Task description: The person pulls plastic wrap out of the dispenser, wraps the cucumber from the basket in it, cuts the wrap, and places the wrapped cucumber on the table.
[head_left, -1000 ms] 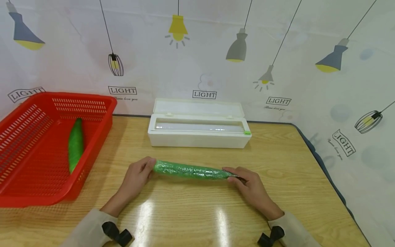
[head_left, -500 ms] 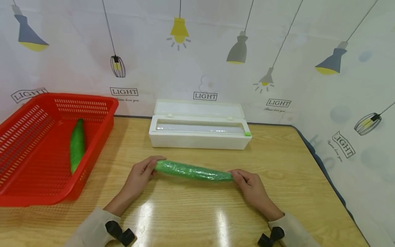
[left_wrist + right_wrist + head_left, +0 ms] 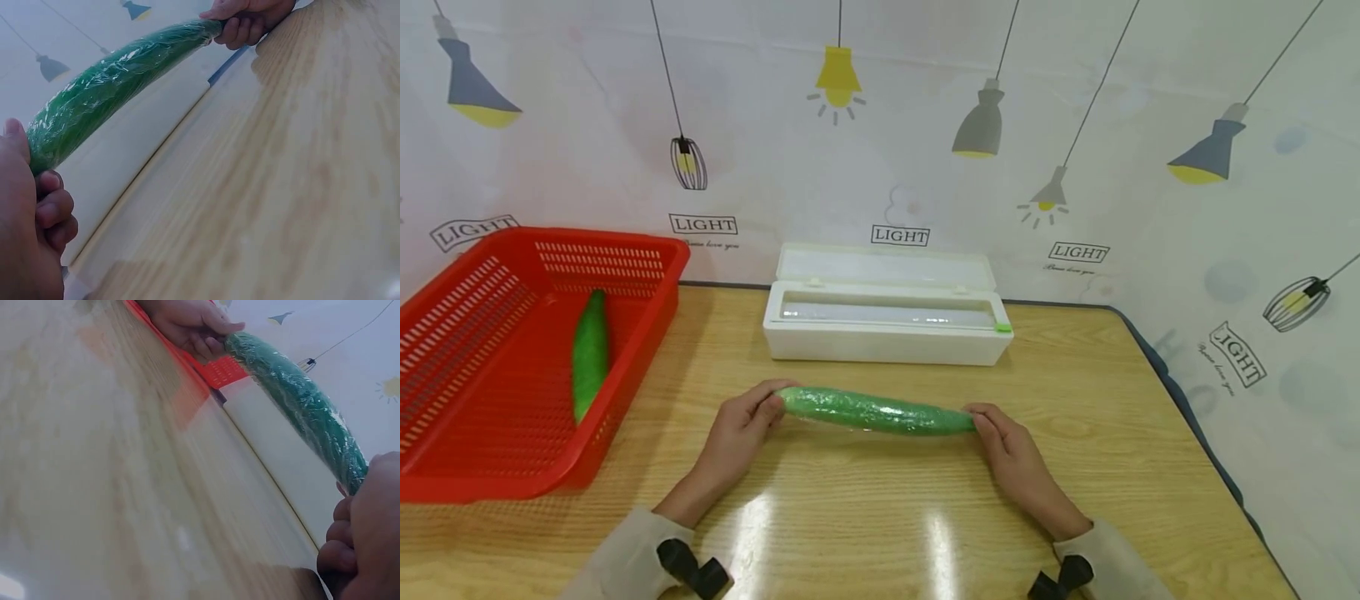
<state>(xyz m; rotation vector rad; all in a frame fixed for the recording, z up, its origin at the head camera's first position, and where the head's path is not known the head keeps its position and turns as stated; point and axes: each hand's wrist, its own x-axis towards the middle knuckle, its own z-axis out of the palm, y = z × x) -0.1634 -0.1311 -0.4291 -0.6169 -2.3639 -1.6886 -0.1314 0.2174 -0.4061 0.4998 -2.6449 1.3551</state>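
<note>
Nearest the viewer, two pale sleeves enter from the near edge of the wooden table, each with a black wrist mount. The left hand curls its fingers and thumb round the left tip of the wrapped cucumber; the left wrist view shows the fingers folded beneath the tip and the thumb above it. The right hand grips the right tip in the same way, its fingers curled under the end in the right wrist view. The wrapped cucumber, green and covered in glossy cling film, spans the gap between the two hands near the middle of the table, lying almost level.

Compared with the frame one second earlier, the cucumber sits slightly farther from the viewer and less tilted, and the right hand has slid from lying over the cucumber's right part to gripping its very tip. The left hand keeps its hold at the left tip.

Beyond the cucumber stands the white cling-film dispenser, its lid open, unmoved. At far left, the red basket holds a second cucumber, also unmoved. Behind all stands the wall covering printed with lamps.
</note>
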